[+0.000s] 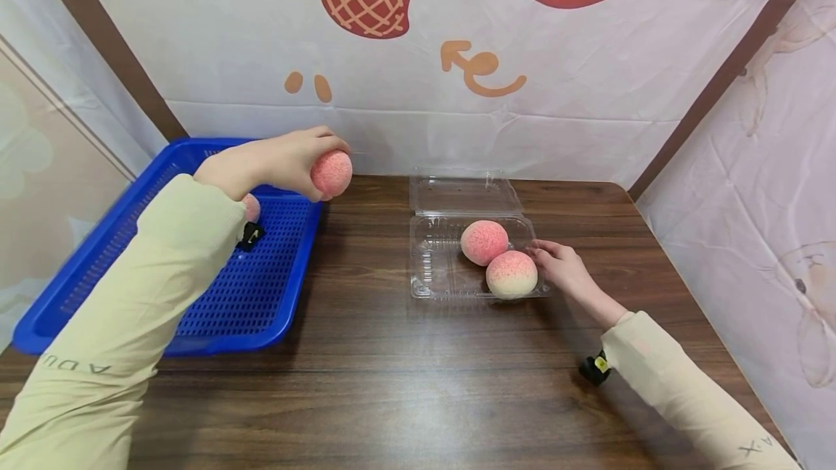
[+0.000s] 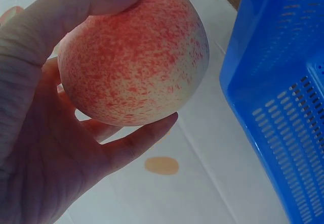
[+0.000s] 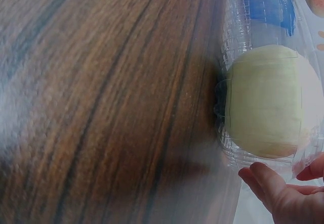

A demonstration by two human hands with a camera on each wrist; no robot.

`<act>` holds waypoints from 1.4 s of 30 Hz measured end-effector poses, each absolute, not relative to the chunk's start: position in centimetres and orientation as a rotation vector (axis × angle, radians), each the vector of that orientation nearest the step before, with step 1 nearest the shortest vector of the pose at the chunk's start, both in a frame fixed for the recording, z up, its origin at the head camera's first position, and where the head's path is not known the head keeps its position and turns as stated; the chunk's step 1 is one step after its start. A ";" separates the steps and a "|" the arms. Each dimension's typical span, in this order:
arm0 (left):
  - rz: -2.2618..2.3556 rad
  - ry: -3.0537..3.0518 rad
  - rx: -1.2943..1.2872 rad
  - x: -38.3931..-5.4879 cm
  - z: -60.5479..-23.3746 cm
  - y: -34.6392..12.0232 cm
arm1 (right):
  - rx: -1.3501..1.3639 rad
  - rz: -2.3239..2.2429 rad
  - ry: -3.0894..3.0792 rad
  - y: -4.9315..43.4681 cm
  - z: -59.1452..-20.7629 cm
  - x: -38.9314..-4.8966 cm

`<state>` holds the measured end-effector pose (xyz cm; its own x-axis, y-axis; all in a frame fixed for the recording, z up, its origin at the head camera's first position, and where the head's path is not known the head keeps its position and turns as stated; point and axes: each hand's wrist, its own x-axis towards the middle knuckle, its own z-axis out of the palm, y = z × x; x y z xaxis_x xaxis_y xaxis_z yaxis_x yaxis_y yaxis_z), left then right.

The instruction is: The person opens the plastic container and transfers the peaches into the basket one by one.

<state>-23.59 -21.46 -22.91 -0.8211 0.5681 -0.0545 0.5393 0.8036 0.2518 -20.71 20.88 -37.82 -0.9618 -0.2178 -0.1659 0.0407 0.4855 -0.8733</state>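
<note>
My left hand (image 1: 287,162) holds a pink peach (image 1: 332,173) up beside the right rim of the blue basket (image 1: 297,296). In the left wrist view the thumb lies over this peach (image 2: 134,57), with the fingers around its far side. Another peach (image 1: 251,207) shows partly in the basket, behind the left wrist. My right hand (image 1: 564,270) pinches the right edge of an open clear plastic container (image 1: 434,260). Inside its right half two peaches sit against each other, one behind (image 1: 484,242) and one in front (image 1: 512,275). The right wrist view shows fingertips (image 3: 260,173) at the container's end wall.
The container's clear lid (image 1: 464,196) is folded back toward the printed cloth (image 1: 366,129) behind the wooden table (image 1: 392,383). More cloth hangs at the left and right sides. Small black devices are strapped at both wrists.
</note>
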 end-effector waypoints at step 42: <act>0.302 2.906 0.714 -24.1 -24.1 -25.5 | -0.155 -1.468 2.486 20.8 -38.1 -21.1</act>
